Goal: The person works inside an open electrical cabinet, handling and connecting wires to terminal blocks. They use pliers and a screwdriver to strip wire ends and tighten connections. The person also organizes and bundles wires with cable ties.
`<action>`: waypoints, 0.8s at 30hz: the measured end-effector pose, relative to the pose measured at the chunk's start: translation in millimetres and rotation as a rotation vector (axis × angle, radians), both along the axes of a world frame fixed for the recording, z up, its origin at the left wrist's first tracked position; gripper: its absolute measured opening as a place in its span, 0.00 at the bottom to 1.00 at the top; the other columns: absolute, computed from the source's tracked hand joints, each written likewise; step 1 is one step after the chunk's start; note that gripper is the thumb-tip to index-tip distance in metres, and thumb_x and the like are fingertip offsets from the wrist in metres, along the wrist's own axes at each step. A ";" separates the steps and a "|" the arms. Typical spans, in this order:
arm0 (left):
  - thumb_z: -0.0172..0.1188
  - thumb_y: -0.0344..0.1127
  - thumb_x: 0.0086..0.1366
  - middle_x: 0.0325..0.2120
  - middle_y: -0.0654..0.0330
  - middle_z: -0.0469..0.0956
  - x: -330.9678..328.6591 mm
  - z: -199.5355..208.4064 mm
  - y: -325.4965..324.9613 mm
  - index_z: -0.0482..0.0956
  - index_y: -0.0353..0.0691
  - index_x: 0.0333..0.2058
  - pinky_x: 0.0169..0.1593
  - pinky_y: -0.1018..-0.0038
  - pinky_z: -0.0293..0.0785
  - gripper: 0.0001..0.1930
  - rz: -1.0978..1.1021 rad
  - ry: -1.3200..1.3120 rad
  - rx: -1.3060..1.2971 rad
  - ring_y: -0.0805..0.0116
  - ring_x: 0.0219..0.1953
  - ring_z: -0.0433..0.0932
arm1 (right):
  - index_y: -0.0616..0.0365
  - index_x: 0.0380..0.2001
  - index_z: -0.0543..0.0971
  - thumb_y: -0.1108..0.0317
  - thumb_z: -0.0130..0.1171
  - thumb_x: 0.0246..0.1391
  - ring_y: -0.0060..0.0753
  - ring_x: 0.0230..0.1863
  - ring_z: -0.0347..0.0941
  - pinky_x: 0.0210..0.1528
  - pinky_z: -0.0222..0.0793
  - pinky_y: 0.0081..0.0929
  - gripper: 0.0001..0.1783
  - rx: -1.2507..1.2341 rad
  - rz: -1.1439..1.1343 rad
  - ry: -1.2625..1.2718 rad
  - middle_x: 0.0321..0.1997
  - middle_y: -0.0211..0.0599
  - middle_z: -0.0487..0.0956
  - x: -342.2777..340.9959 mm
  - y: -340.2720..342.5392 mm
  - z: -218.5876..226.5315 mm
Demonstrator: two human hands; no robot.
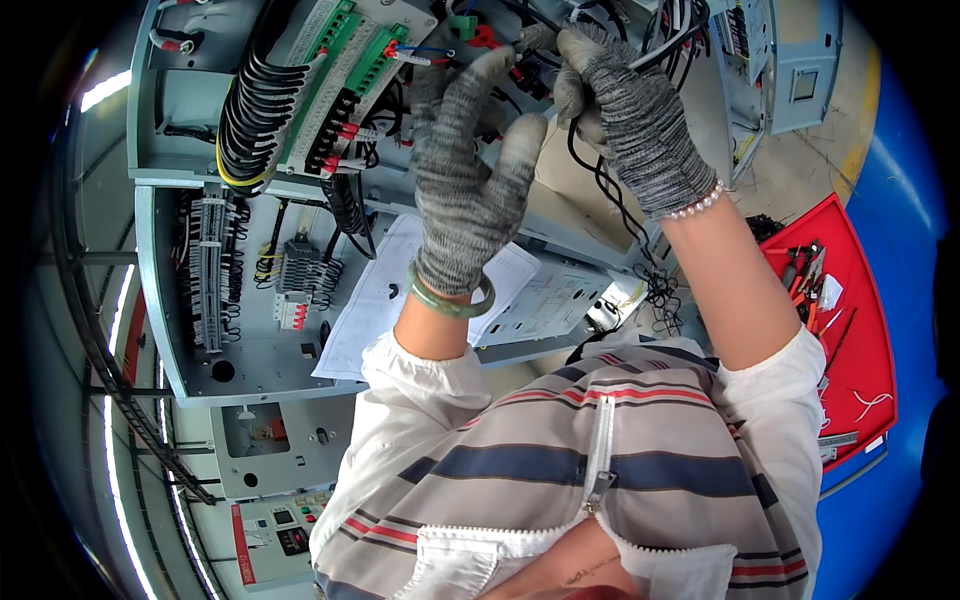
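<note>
My left hand [462, 175], in a grey knitted glove, is raised beside a green terminal board [370, 65] with its thumb and fingers apart. Its fingertips are near a small red part [485, 37] and a green connector [463, 25]. Thin wires with red and white ends [410, 55] run from the board toward this hand. My right hand [635, 115], gloved the same, has its fingers curled together among cables. Whatever lies between those fingertips is hidden. Black cables [605, 185] hang just below it, and a grey cable [665, 50] passes beside its knuckles.
A bundle of black wires [262, 125] curves into the board. Below sits an open grey cabinet [160, 290] with terminal strips and breakers [295, 310]. Paper drawings [375, 300] lie under my left wrist. On the right, a red tray [865, 350] holds hand tools.
</note>
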State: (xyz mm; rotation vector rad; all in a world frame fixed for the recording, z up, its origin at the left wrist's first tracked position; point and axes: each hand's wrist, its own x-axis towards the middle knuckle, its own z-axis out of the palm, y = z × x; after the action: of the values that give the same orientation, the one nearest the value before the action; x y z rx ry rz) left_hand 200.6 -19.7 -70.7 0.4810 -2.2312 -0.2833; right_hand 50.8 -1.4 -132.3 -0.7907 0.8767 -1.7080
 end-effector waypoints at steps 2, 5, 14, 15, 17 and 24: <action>0.62 0.30 0.54 0.47 0.57 0.69 -9.0 2.5 -7.0 0.71 0.40 0.51 0.40 0.77 0.70 0.23 0.017 -0.008 -0.067 0.72 0.38 0.71 | 0.57 0.41 0.78 0.53 0.48 0.60 0.10 0.09 0.52 0.10 0.43 0.13 0.19 -0.150 0.038 -0.051 0.16 0.22 0.70 -4.3 2.4 7.4; 0.62 0.29 0.55 0.45 0.57 0.71 7.0 -6.1 -3.3 0.71 0.40 0.51 0.41 0.76 0.71 0.23 0.047 0.059 -0.114 0.72 0.39 0.72 | 0.53 0.45 0.77 0.53 0.48 0.60 0.10 0.10 0.50 0.11 0.42 0.12 0.19 -0.205 0.063 -0.052 0.16 0.21 0.69 0.1 4.8 15.6; 0.59 0.25 0.56 0.44 0.57 0.71 19.2 -7.7 12.2 0.72 0.38 0.48 0.44 0.75 0.70 0.19 0.064 0.172 0.026 0.73 0.36 0.74 | 0.55 0.42 0.76 0.55 0.48 0.60 0.11 0.09 0.51 0.09 0.42 0.13 0.17 -0.183 0.282 -0.189 0.17 0.20 0.68 13.3 -4.5 16.0; 0.59 0.25 0.55 0.43 0.57 0.71 18.8 -7.2 12.9 0.72 0.38 0.48 0.44 0.75 0.70 0.19 0.047 0.188 0.049 0.73 0.36 0.74 | 0.55 0.42 0.76 0.55 0.48 0.60 0.11 0.09 0.51 0.09 0.42 0.13 0.17 -0.181 0.316 -0.222 0.17 0.20 0.68 15.8 -7.4 15.3; 0.59 0.25 0.55 0.43 0.57 0.71 19.0 -5.5 14.0 0.73 0.38 0.47 0.44 0.75 0.70 0.18 0.009 0.223 0.092 0.73 0.36 0.74 | 0.56 0.41 0.76 0.55 0.48 0.60 0.12 0.09 0.51 0.09 0.43 0.13 0.17 -0.138 0.312 -0.247 0.16 0.21 0.67 22.3 -14.7 15.2; 0.59 0.24 0.54 0.42 0.56 0.73 23.7 2.7 16.6 0.73 0.36 0.45 0.42 0.75 0.72 0.17 -0.029 0.171 0.090 0.70 0.37 0.74 | 0.55 0.50 0.71 0.75 0.60 0.45 0.38 0.37 0.76 0.37 0.75 0.27 0.25 -0.552 -0.578 1.072 0.38 0.43 0.77 34.3 -46.4 -1.7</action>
State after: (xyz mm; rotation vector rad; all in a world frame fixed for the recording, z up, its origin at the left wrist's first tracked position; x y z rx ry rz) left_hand 224.3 -3.1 -67.9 0.4553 -2.0671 -0.4253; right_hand 85.1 -47.8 -134.0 -2.0923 1.4487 -2.0275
